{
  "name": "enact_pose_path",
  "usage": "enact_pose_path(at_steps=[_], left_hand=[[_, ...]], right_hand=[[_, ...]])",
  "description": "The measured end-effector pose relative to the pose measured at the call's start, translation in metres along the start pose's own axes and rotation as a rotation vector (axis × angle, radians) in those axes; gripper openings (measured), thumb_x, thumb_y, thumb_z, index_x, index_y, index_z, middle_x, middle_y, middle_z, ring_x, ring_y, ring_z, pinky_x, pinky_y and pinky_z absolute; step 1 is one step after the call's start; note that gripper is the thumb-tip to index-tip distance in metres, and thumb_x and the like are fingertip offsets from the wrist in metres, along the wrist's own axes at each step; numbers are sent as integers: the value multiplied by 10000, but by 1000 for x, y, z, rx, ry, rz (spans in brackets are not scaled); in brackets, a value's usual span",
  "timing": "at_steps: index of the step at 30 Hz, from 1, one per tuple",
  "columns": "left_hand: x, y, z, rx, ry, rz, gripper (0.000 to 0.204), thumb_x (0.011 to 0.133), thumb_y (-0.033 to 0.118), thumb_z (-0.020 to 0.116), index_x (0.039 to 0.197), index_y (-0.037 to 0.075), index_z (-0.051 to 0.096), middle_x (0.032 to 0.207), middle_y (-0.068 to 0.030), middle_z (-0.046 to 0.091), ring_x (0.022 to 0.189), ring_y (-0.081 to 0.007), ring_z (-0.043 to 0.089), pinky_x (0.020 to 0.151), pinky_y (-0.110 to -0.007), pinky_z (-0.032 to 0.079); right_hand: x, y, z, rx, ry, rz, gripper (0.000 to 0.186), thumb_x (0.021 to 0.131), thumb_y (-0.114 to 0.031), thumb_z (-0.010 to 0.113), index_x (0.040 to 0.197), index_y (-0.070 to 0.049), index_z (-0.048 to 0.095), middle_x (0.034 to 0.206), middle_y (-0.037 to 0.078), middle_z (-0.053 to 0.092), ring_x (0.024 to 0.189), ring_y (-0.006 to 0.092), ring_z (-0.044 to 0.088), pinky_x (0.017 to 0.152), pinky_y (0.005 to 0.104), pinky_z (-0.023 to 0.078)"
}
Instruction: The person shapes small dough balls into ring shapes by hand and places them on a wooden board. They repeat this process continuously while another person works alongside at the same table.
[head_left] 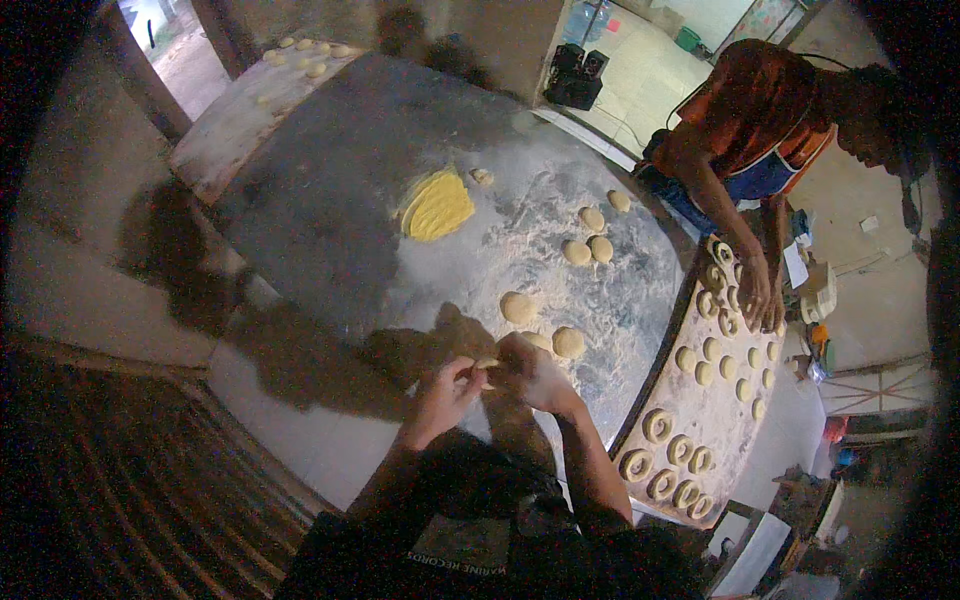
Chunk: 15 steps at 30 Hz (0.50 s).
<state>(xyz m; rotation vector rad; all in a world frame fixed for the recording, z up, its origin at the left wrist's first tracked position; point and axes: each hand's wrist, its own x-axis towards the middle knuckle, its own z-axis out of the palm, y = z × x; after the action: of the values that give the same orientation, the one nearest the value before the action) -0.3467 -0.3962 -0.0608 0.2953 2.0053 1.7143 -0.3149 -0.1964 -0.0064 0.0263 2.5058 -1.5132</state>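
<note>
At the near edge of the floured table, my left hand (440, 400) pinches a small piece of pale dough (487, 364) between thumb and fingers. My right hand (538, 378) closes on the same piece from the other side, its fingertips partly in shadow. Just beyond my right hand lie a round dough ball (518, 308) and a second dough ball (568, 343). Another lump beside them is partly covered by that hand. A spread mound of yellow paste (438, 207) sits farther off, with a small dough scrap (482, 177) next to it.
Several dough balls (577, 252) lie farther right on the dark tabletop (330, 170). Along the right side, a wooden board (690, 400) carries ring-shaped and round dough pieces. A person (760, 130) leans over its far end, hands among the pieces. Another board (225, 125) with dough balls is at far left.
</note>
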Motion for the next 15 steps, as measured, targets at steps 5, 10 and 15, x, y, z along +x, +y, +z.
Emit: enact_pose_path(at_steps=[5, 10, 15], left_hand=[[8, 38, -13, 106, -49, 256, 313, 805, 103, 742, 1075, -3, 625, 897, -93, 682, 850, -163, 673, 723, -323, 537], [31, 54, 11, 274, 202, 488, 463, 781, -63, 647, 1216, 5, 504, 949, -127, 610, 914, -270, 619, 784, -361, 503], [27, 49, 29, -402, -25, 508, 512, 930, 124, 571, 1390, 19, 371, 1060, -114, 558, 943, -241, 578, 841, -352, 489]], right_hand=[[11, -6, 17, 18, 268, 21, 345, 793, 7, 691, 1074, -26, 492, 965, 80, 573, 916, 217, 611, 801, 361, 488], [33, -1, 29, 288, 378, -129, 496, 788, 60, 649, 1239, -64, 484, 1089, 55, 543, 1039, 199, 559, 868, 355, 472], [-7, -11, -5, 1302, -5, -269, 534, 811, 30, 630, 1305, -84, 459, 1122, 56, 527, 1054, 177, 559, 887, 330, 457]])
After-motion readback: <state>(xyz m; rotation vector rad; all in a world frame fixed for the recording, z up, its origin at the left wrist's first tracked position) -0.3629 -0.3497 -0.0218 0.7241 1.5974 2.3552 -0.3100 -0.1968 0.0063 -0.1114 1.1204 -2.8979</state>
